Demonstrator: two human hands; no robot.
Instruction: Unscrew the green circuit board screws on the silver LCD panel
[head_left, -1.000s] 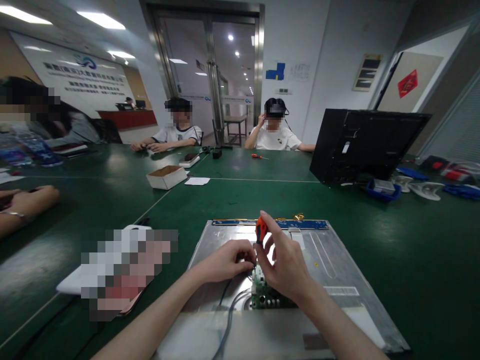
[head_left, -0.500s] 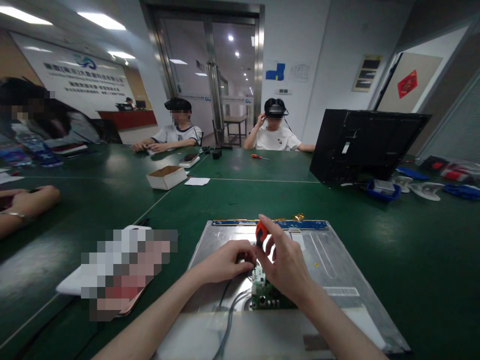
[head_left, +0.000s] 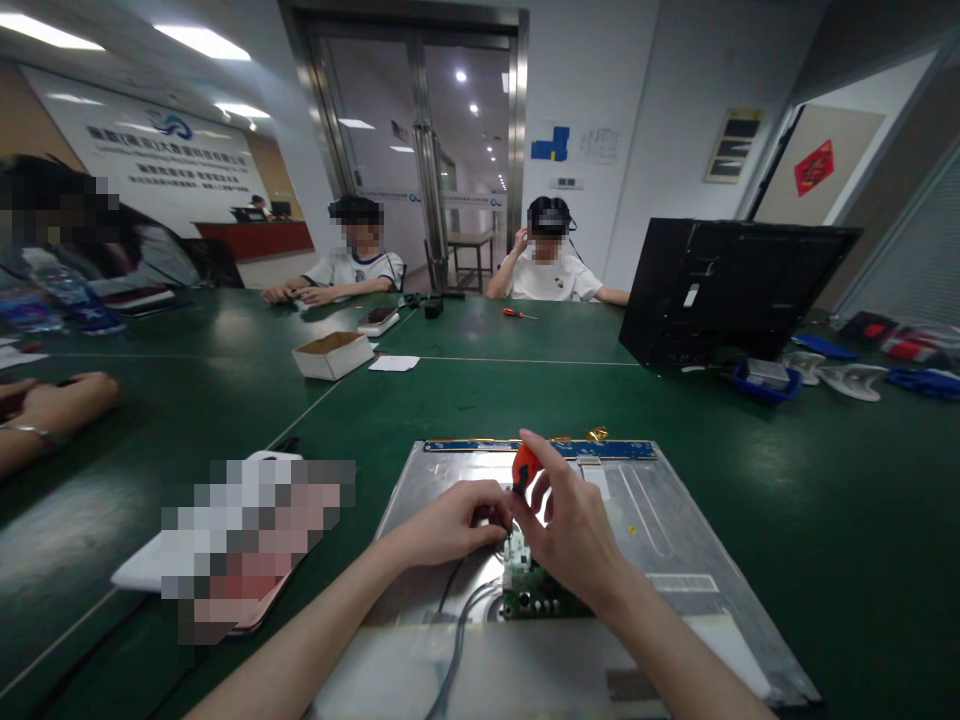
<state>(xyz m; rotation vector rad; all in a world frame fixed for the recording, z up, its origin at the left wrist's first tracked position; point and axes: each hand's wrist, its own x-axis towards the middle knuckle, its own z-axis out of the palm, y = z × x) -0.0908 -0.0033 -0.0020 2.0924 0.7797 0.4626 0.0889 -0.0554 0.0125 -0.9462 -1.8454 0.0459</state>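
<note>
A flat metal panel [head_left: 679, 540] lies before me, with a blue circuit strip [head_left: 630, 450] along its far edge. My right hand [head_left: 574, 525] is closed around a red and black screwdriver [head_left: 525, 467], held upright over the upper left part of a green circuit board [head_left: 525, 590]. Close beside it, my left hand [head_left: 454, 520] pinches at the board's upper left corner; what lies between its fingertips is too small to make out. Grey cables [head_left: 459, 640] run from the board toward me. The screwdriver's tip is hidden by my fingers.
Left of the panel lie a white item [head_left: 139, 560] and a pink one, partly blurred. Farther off are an open box [head_left: 334, 355], another screwdriver [head_left: 517, 314], a black monitor [head_left: 735, 290] and a blue tray [head_left: 766, 380]. Two people sit opposite, another person at left.
The screwdriver's handle has turned slightly in my right hand. Both hands have stayed in nearly the same place.
</note>
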